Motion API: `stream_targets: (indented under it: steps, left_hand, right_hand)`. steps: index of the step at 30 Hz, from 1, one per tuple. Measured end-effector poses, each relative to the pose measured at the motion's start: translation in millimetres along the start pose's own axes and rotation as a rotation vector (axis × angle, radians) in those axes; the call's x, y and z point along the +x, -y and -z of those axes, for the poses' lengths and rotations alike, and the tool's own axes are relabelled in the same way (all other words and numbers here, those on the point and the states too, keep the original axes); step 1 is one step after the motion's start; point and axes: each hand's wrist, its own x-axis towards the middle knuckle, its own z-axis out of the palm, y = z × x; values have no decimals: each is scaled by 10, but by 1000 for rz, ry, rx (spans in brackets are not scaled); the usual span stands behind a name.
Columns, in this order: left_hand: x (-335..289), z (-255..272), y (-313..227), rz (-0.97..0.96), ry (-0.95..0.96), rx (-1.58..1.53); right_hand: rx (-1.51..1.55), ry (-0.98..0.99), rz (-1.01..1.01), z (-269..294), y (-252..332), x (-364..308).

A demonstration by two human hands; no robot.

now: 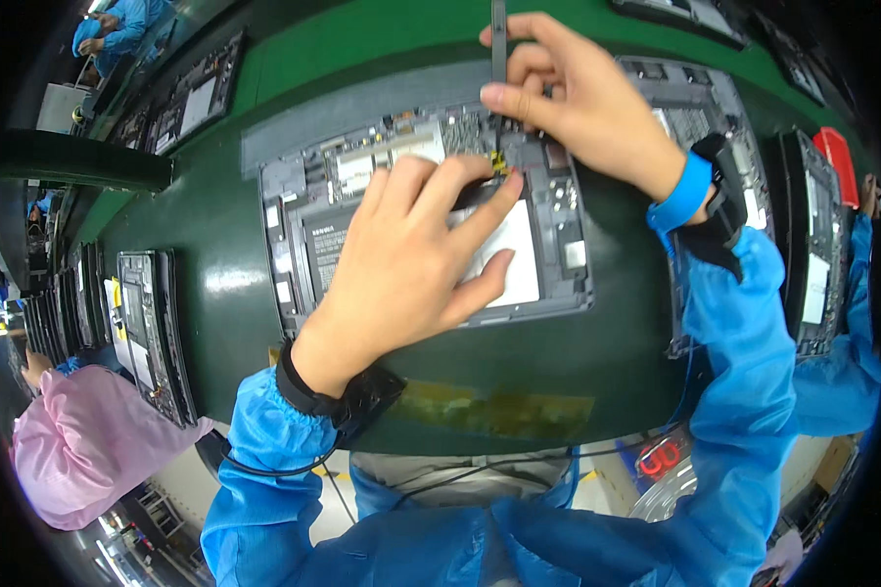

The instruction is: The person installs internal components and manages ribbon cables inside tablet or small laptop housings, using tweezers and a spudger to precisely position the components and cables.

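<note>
An opened tablet-like device (575,256) lies in front of me, its circuit board, dark battery and white label exposed. My left hand (411,230) rests over its middle, fingers spread, the index fingertip close to a small yellow part (499,163) on the board. What lies beneath the palm is hidden. Above the device's upper right, my right hand (578,103) holds a slim dark upright tool (499,44), possibly tweezers, between thumb and fingers. The tool's lower end points down toward the yellow part.
A second opened device (744,147) lies to the right, with another (817,245) beyond it. Stacked devices (147,323) stand at the left. Amber tape (494,409) covers the green table's near edge. A person in a pink sleeve (98,440) works at the left.
</note>
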Motion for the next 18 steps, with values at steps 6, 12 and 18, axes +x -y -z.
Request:
stream_targets:
  steps: [6,12,18]
  left_hand:
    - [44,49,-32,-42,3,89]
    - [291,71,-54,-45,-17,63]
    - [328,172,303,64,-173,-153]
  right_hand:
    - [-6,18,-54,61,127,1]
    - [83,-252,-97,140,348,-16]
    - [193,-382,-97,381,1139,-300]
